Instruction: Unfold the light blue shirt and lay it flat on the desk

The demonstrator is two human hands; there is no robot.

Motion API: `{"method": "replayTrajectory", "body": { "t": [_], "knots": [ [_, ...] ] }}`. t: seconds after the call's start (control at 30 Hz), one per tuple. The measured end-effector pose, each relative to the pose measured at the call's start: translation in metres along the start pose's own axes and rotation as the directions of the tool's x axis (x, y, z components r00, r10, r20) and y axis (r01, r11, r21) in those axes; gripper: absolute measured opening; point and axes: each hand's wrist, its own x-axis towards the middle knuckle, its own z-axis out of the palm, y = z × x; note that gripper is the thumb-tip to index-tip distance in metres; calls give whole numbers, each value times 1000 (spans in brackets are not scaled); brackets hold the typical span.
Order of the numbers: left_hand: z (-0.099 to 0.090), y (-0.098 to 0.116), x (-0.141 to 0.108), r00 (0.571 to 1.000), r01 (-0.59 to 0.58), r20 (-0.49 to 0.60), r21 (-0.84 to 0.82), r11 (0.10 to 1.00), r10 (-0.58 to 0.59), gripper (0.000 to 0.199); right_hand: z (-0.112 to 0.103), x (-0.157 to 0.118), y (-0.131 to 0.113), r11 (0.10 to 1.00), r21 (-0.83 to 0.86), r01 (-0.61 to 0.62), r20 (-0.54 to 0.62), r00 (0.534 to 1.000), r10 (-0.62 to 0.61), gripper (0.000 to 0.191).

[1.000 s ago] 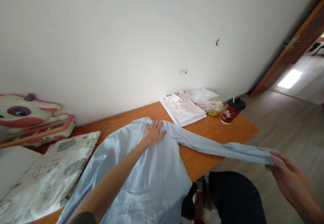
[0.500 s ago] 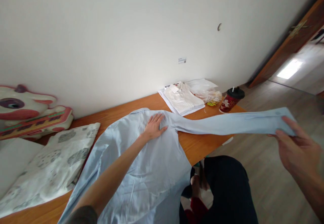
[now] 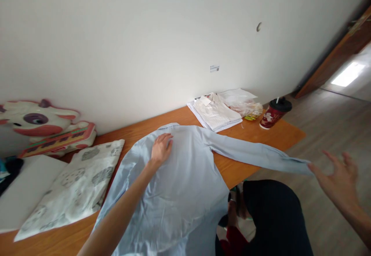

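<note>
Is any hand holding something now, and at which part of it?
The right hand is open and holds only the cuff end of the shirt sleeve at its fingertips. The left hand lies flat on the shirt near the collar, pressing, not gripping.

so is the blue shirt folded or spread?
Spread. The blue shirt lies flat on the table, its sleeve stretched out past the edge.

The left arm stretches forward from about 7 o'clock toward 12, bare forearm nearly straight, the left hand [image 3: 161, 148] lying palm down with fingers together and slightly curled. The right hand [image 3: 337, 178] is out at 3 o'clock, held in the air, palm turned inward, fingers spread and loose, thumb pointing toward 9 o'clock, wrist angling back toward 5.
</note>
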Motion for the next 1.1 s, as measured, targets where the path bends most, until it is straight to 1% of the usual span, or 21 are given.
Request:
{"method": "replayTrajectory", "body": {
  "t": [0.03,0.1,0.13,0.2,0.27,0.3,0.33,0.37,0.4,0.5,0.57,0.63,0.73,0.8,0.87,0.9,0.93,1.0,1.03,1.07,1.1],
  "knots": [
    [-16,-18,-4,998,50,-31,20,999,-49,37,7,-6,-23,998,-30,46,58,997,-45,67],
    [-52,-54,-16,985,161,-73,61,985,-156,41,32,-21,-82,986,103,130,256,955,-152,49],
    [-71,-72,-25,974,219,-71,85,972,-213,42,49,-31,-116,967,213,143,392,894,-219,38],
    [-108,-100,-54,938,345,-14,136,929,-346,46,86,-56,-188,897,408,168,549,740,-388,29],
    [-140,-113,-100,874,468,47,192,863,-484,49,122,-84,-253,803,553,221,602,561,-569,29],
    [-154,-113,-129,841,518,49,213,829,-538,48,139,-98,-281,761,599,250,597,495,-632,30],
    [-166,-109,-160,815,556,34,233,798,-578,48,155,-110,-303,726,630,277,583,448,-677,33],
    [-176,-101,-192,794,586,14,246,772,-608,48,170,-122,-320,700,648,302,568,421,-707,37],
    [-184,-90,-225,778,610,-13,258,749,-629,49,185,-132,-332,688,650,323,557,414,-720,42],
    [-195,-51,-311,751,652,-116,287,702,-650,57,223,-154,-341,708,603,367,557,442,-703,53],
    [-194,-25,-350,712,699,-130,227,678,-690,50,240,-164,-334,727,565,390,566,458,-686,56],
    [-188,-4,-368,693,720,-76,138,680,-717,37,249,-170,-326,727,548,413,565,458,-686,57],
    [-185,12,-358,669,737,-13,-119,666,-743,41,252,-173,-320,717,544,435,556,453,-697,53],
    [-197,11,-330,591,744,-60,-344,572,-805,50,251,-173,-319,712,547,441,553,448,-703,51],
    [-223,0,-293,508,733,-133,-452,508,-851,57,251,-172,-320,709,545,447,553,444,-705,51],
    [-242,-8,-273,531,730,-145,-421,538,-835,56,251,-172,-319,709,542,451,553,444,-705,51],
    [-263,-18,-252,588,719,-193,-320,617,-786,54,251,-172,-319,709,540,454,552,445,-705,51],
    [-311,-44,-215,753,612,-328,32,790,-570,45,251,-172,-318,709,541,453,548,450,-705,51],
    [-335,-59,-199,828,528,-362,249,812,-427,42,251,-171,-318,709,544,449,546,452,-705,51],
    [-358,-74,-185,897,417,-335,425,803,-288,39,250,-171,-318,709,547,444,546,453,-705,51],
    [-378,-91,-175,951,295,-248,548,783,-186,37,249,-170,-318,711,549,440,547,453,-704,51]
  ]
}}
